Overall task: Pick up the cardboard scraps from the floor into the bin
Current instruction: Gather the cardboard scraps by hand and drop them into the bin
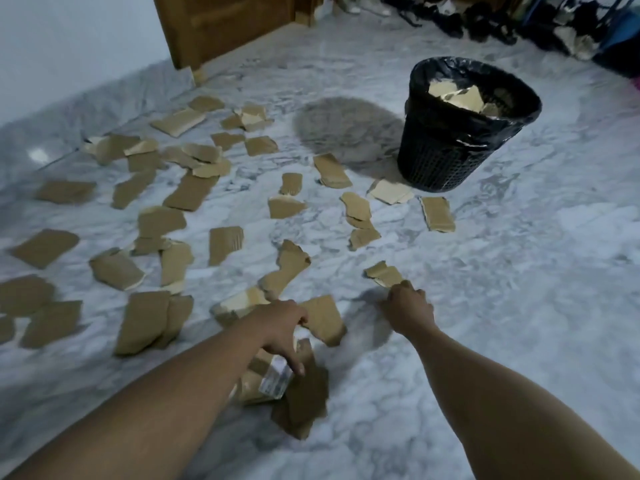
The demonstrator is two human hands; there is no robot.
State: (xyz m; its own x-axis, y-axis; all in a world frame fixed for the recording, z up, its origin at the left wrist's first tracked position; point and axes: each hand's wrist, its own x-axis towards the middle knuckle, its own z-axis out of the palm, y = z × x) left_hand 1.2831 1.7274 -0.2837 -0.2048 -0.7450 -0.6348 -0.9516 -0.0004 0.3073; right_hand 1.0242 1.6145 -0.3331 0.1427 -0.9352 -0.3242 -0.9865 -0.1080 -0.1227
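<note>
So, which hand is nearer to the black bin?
Right. The right hand pinches a small scrap on the floor, nearer the camera than the bin. The left hand, gripping a bundle of scraps, is farther to the left.

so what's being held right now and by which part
Left grip clutches a bundle of cardboard scraps by its top; right grip pinches one cardboard scrap by its near corner.

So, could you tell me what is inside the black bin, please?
Torn cardboard scraps lie inside the bin, within its black liner. Anything beneath them is hidden.
</note>
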